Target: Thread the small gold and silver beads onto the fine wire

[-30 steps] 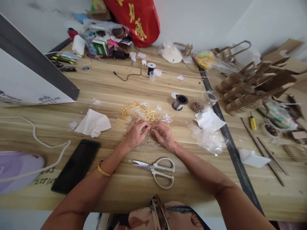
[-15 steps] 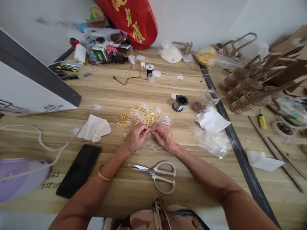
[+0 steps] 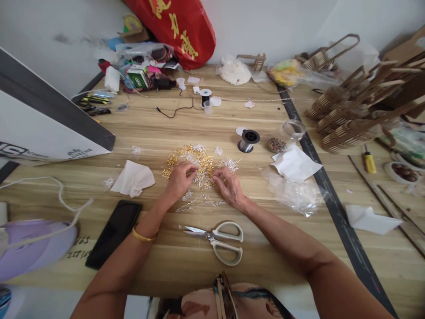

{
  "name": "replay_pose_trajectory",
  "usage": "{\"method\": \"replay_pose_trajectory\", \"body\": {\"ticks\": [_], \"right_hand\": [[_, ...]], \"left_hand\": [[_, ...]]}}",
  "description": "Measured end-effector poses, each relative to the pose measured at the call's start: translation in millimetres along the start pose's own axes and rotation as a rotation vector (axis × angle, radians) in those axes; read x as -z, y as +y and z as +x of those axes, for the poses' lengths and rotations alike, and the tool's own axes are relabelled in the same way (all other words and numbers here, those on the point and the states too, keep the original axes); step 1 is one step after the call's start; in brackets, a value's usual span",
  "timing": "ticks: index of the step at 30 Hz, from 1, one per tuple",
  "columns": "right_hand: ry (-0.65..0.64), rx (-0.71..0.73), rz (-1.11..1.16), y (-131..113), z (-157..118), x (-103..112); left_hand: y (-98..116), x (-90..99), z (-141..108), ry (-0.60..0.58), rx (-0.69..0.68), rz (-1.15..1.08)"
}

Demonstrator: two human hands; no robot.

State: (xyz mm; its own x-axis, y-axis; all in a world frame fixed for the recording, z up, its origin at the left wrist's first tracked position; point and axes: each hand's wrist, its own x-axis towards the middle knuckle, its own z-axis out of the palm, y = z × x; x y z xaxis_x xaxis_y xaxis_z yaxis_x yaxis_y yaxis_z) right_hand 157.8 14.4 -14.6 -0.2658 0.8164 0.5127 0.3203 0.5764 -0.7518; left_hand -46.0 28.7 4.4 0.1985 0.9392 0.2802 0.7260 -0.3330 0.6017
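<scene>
Gold and silver small findings (image 3: 203, 166) lie in a loose pile on the wooden table. At the pile's left side is my left hand (image 3: 181, 178), its fingertips pinched together on something too small to make out. My right hand (image 3: 228, 186) is closed at the right edge of the pile, thumb against forefinger; what it pinches is hidden. A thin silver chain (image 3: 199, 203) lies just below the pile, between my wrists. Scissors (image 3: 214, 239) with pale handles rest nearer my body, blades pointing left. White sticks or pins (image 3: 229, 165) lie beyond my right hand.
A black phone (image 3: 114, 232) and a white cloth (image 3: 133, 178) are on the left. A wire spool (image 3: 248, 141), a jar (image 3: 292, 131) and plastic bags (image 3: 297, 197) stand or lie to the right. Small wooden baskets (image 3: 341, 113) crowd the far right.
My hands have moved apart, the left one to the left and slightly up, the right one slightly right. More of the pile and the chain shows between them.
</scene>
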Motion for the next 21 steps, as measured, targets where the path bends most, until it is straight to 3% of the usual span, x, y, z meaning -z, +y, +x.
{"method": "replay_pose_trajectory", "body": {"ticks": [3, 10, 21], "right_hand": [[0.005, -0.006, 0.015, 1.3, 0.3, -0.5], [0.011, -0.019, 0.017, 2.0, 0.9, -1.3], [0.012, -0.025, 0.032, 1.6, 1.2, -0.9]], "left_hand": [[-0.6, -1.4, 0.4, -0.096, -0.009, 0.140], [-0.7, -3.6, -0.2, -0.136, -0.070, 0.287], [-3.1, -2.1, 5.2, -0.116, -0.065, 0.113]]}}
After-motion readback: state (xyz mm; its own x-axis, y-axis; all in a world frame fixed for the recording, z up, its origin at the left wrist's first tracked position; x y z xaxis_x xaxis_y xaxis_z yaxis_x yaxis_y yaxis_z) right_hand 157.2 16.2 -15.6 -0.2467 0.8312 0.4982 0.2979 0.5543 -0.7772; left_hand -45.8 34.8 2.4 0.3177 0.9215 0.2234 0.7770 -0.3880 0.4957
